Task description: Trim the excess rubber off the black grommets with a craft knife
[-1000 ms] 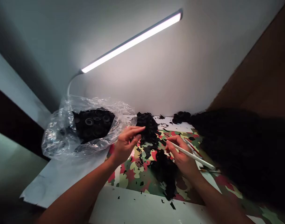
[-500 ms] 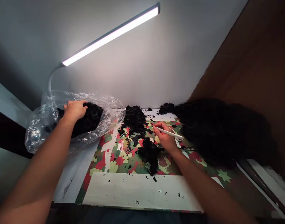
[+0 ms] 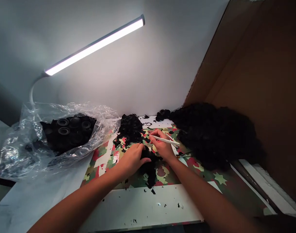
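Note:
My right hand (image 3: 161,145) is closed around a slim white pen-like tool (image 3: 168,141), held at a slant above the camouflage-patterned sheet (image 3: 162,171). My left hand (image 3: 133,158) is just to its left, over a small heap of black scraps (image 3: 150,173). Its fingers and thumb curve around something dark that blends into the heap, so I cannot make out what it is. At the left lies a clear plastic bag (image 3: 14,158), its mouth showing several black ring-shaped rubber-like parts (image 3: 64,130).
Behind my hands is another pile of black scraps (image 3: 130,124). A large black heap (image 3: 213,136) fills the right side against a brown cardboard panel (image 3: 235,64). A lit bar lamp (image 3: 96,45) hangs above. White board (image 3: 138,207) with loose bits lies in front.
My left hand has come out of the bag and moved right to the small black heap beside my right hand. The right hand keeps its tool. The view has shifted slightly right.

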Demonstrator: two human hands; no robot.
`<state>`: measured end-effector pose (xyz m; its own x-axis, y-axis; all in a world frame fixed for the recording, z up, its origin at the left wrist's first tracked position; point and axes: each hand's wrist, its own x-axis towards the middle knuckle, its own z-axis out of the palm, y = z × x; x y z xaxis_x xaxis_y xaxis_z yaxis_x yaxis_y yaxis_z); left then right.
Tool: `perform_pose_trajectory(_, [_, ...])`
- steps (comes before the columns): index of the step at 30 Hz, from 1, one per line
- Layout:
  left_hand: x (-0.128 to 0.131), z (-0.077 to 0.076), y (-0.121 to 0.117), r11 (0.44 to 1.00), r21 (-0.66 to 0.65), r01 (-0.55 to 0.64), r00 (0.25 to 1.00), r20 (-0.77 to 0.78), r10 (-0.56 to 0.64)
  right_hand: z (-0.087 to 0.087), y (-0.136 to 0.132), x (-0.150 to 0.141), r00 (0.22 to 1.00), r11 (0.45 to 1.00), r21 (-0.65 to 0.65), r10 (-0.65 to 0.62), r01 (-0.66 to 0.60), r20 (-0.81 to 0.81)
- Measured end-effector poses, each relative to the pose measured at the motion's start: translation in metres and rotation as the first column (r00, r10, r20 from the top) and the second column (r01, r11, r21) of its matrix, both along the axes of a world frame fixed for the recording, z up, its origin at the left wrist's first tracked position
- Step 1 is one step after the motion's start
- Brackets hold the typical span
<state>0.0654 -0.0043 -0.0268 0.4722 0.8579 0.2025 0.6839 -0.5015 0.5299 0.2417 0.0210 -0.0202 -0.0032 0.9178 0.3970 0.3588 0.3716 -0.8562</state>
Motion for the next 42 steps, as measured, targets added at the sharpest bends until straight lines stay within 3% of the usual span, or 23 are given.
perform_pose_trajectory(4, [-0.005,-0.014,0.007,0.975,-0.219,0.040,0.934,0.354,0.041,0.008,-0.009,-0.005,0.998,0.998,-0.024,0.063,-0.063,0.023])
perform_pose_trajectory(6, [-0.010,-0.013,0.013,0.942,-0.325,0.087,0.851,0.516,0.099,0.013,-0.015,-0.009,0.993,0.995,-0.039,0.094,-0.091,0.067])
perform_pose_trajectory(9, [-0.017,-0.007,0.019,0.927,-0.372,0.055,0.720,0.657,0.221,0.017,-0.021,-0.014,0.986,0.989,-0.056,0.141,-0.136,0.094])
perform_pose_trajectory(11, [-0.020,-0.004,0.020,0.933,-0.359,0.003,0.680,0.685,0.261,0.016,-0.022,-0.016,0.982,0.983,-0.082,0.173,-0.167,0.081])
perform_pose_trajectory(17, [-0.022,-0.004,0.019,0.947,-0.322,-0.024,0.683,0.686,0.251,0.013,-0.021,-0.016,0.977,0.969,-0.138,0.211,-0.203,0.042])
perform_pose_trajectory(23, [-0.021,-0.006,0.019,0.954,-0.291,-0.069,0.645,0.717,0.265,0.013,-0.025,-0.018,0.962,0.974,-0.089,0.222,-0.209,0.161])
perform_pose_trajectory(25, [-0.020,-0.004,0.019,0.945,-0.320,-0.070,0.621,0.727,0.293,0.011,-0.024,-0.021,0.940,0.978,0.047,0.181,-0.202,0.288])
perform_pose_trajectory(28, [-0.019,-0.001,0.017,0.937,-0.348,-0.042,0.582,0.753,0.306,0.007,-0.018,-0.021,0.856,0.965,0.239,-0.029,-0.111,0.516])
perform_pose_trajectory(30, [-0.018,0.000,0.016,0.934,-0.356,0.007,0.554,0.779,0.293,0.005,-0.011,-0.018,0.765,0.965,0.263,-0.183,0.018,0.618])
perform_pose_trajectory(33, [-0.017,-0.001,0.015,0.944,-0.321,0.074,0.548,0.804,0.230,0.001,0.002,-0.005,0.668,0.953,0.236,-0.302,0.191,0.680])
perform_pose_trajectory(37, [-0.017,-0.004,0.016,0.962,-0.250,0.112,0.595,0.792,0.137,-0.005,0.015,0.017,0.663,0.931,0.216,-0.360,0.293,0.657])
perform_pose_trajectory(42, [-0.020,-0.006,0.019,0.909,-0.358,0.213,0.597,0.784,0.169,-0.008,0.021,0.028,0.739,0.936,0.165,-0.348,0.312,0.577])
